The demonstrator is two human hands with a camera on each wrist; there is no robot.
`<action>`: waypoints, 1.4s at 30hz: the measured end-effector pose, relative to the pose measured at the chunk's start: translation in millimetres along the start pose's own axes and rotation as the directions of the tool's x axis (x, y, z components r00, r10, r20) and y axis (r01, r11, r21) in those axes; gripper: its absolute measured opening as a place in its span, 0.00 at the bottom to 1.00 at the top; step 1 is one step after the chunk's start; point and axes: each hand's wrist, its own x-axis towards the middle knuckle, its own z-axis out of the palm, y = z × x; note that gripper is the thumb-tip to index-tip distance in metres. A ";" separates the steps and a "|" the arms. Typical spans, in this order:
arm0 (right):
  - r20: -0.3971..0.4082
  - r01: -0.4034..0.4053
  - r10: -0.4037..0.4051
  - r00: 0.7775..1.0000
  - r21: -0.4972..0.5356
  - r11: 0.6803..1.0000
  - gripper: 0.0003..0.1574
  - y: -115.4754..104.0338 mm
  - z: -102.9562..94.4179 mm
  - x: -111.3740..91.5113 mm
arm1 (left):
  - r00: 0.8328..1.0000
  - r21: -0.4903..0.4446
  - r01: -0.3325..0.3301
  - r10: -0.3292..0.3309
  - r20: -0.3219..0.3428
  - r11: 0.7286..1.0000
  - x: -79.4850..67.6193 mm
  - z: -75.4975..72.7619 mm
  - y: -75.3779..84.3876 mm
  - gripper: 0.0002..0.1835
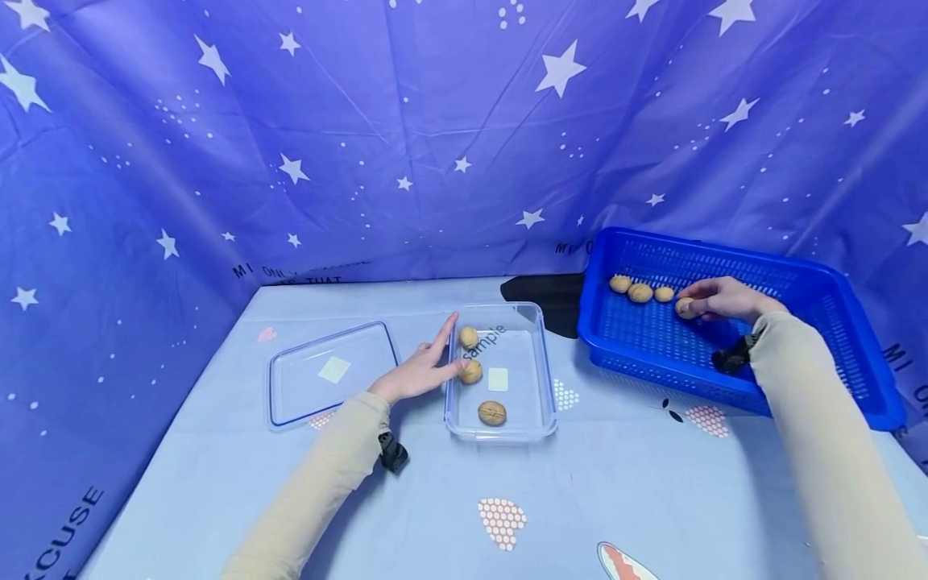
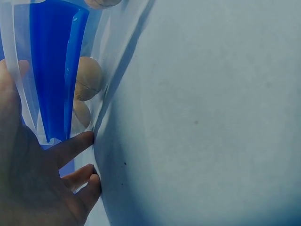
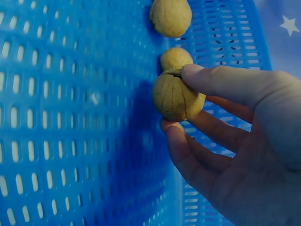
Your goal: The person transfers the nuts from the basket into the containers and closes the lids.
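Note:
My right hand [image 1: 728,298] pinches a walnut [image 3: 178,98] between thumb and fingers inside the blue basket [image 1: 725,387]. Beside it in the basket, other walnuts [image 1: 640,292] lie in a row. My left hand [image 1: 420,372] rests against the left side of a clear plastic container [image 1: 502,435], thumb over its rim and fingers spread along the outer wall, as the left wrist view [image 2: 70,150] also shows. Inside the container are three walnuts [image 1: 492,413], two along the left wall and one near the front, plus a pale square sticker [image 1: 498,379].
A clear lid [image 1: 297,370] with a blue seal lies on the table to the left of the container. Something flat and black [image 1: 544,302] lies between container and basket. Starry blue cloth [image 1: 406,145] hangs behind and at both sides of the table.

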 end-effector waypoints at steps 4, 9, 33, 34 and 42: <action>-0.012 0.023 -0.022 1.000 0.002 1.000 0.32 -3.4 -3.0 -3.7 | 1.000 0.006 -0.005 0.005 0.004 1.000 1.2 -0.3 1.2 0.46; -0.010 0.031 -0.031 0.999 0.002 1.000 0.34 -11.7 -6.0 -9.4 | 1.000 0.017 -0.001 0.001 0.016 1.000 1.1 -0.2 2.1 0.45; -0.039 0.120 -0.123 0.992 -0.072 0.990 0.33 -71.4 -5.5 -30.4 | 1.000 0.000 0.010 -0.010 0.007 1.000 -1.2 -0.6 2.9 0.46; -0.038 0.125 -0.128 0.991 -0.075 0.989 0.33 -73.1 -4.7 -31.8 | 1.000 0.000 0.010 -0.010 0.007 1.000 -1.3 -0.5 3.0 0.46; -0.032 0.171 -0.175 0.984 -0.097 0.980 0.29 -85.4 2.9 -40.6 | 1.000 0.003 0.020 -0.020 0.010 1.000 -2.1 -1.1 4.0 0.46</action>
